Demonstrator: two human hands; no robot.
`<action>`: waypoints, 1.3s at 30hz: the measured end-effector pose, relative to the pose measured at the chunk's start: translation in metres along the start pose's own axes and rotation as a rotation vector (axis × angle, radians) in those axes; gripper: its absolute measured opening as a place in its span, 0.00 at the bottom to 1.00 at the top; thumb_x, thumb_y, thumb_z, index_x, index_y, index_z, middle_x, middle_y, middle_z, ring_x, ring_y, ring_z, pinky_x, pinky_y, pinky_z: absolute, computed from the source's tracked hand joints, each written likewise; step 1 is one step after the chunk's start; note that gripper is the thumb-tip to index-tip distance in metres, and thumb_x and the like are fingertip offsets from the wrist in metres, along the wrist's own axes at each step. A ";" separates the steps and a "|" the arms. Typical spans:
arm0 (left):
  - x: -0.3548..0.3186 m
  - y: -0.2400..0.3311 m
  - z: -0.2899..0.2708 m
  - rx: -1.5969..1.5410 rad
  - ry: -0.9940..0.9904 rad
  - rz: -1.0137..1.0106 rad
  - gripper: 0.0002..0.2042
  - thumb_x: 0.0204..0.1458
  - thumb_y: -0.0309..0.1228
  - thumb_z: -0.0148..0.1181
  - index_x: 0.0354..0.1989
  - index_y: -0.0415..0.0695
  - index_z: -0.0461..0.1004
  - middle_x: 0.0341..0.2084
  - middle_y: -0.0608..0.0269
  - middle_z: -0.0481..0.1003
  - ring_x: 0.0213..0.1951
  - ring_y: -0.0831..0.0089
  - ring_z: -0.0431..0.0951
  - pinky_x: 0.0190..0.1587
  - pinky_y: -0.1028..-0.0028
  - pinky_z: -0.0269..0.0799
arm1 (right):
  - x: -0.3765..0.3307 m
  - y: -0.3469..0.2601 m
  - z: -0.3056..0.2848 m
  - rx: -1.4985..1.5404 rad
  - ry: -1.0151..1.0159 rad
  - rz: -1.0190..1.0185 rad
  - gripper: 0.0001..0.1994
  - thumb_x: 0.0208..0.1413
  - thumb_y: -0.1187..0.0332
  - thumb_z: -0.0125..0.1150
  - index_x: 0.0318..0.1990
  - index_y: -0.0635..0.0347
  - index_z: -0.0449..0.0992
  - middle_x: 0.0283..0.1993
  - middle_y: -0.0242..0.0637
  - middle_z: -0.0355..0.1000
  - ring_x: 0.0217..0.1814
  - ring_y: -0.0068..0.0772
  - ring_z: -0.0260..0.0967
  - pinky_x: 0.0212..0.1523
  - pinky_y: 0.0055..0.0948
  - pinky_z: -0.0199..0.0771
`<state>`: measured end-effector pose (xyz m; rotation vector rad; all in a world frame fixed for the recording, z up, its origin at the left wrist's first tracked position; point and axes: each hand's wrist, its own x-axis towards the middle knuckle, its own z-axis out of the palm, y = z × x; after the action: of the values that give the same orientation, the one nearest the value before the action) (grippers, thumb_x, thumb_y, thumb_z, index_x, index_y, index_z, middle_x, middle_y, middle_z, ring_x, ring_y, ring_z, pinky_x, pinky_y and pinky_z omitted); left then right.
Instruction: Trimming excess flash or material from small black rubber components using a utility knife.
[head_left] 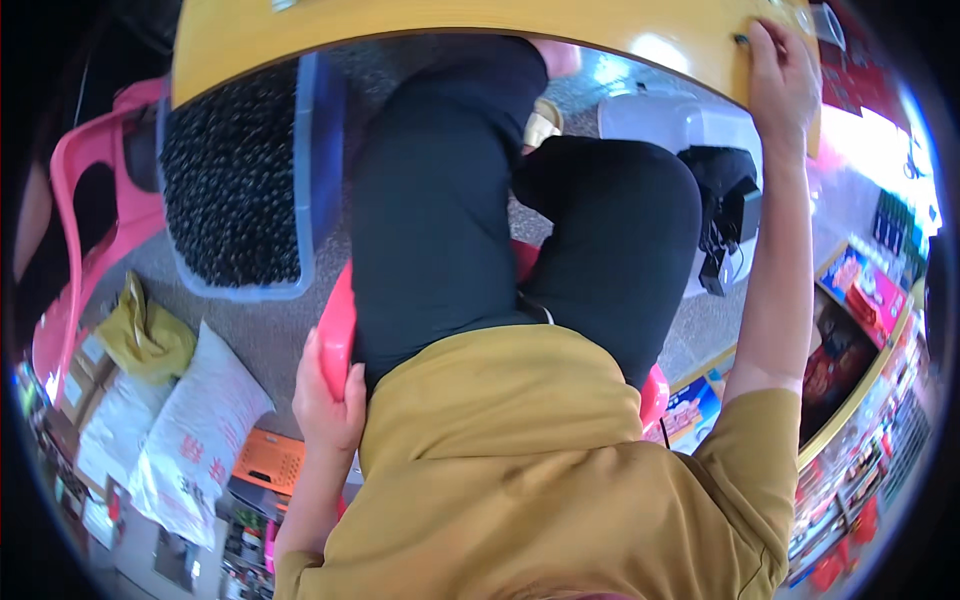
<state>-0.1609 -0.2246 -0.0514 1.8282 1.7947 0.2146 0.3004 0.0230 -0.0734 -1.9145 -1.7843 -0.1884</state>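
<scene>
I am seated on a pink plastic chair (338, 325). My left hand (328, 400) is closed around its side edge, thumb on one side and fingers on the other. My right hand (785, 85) lies on the right end of the yellow table (450, 22), with its fingers loosely stretched and nothing visible in them. Just left of those fingers is a small dark object (741, 39), too small to name. A clear plastic cup (828, 27) lies tilted beyond my right hand.
A clear tub (305, 200) full of small shiny black pieces stands left of my legs. Another pink chair (75, 220) is at far left, near white sacks (205, 430) and an orange crate (268, 460). Under the table's right side sits a pale plastic bin (640, 115) beside a black bag-like object (720, 190).
</scene>
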 end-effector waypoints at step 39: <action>0.454 0.170 0.383 0.521 -0.088 1.100 0.18 0.50 0.42 0.47 0.43 0.45 0.71 0.40 0.53 0.72 0.43 0.54 0.71 0.45 0.61 0.66 | -0.197 0.093 0.159 0.365 -0.346 0.505 0.16 0.44 0.65 0.57 0.41 0.60 0.70 0.43 0.43 0.68 0.47 0.46 0.65 0.47 0.39 0.66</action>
<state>0.2138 0.1140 -0.4065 2.9761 0.6229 0.0574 0.3269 -0.0812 -0.3210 -2.1254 -1.3399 0.6337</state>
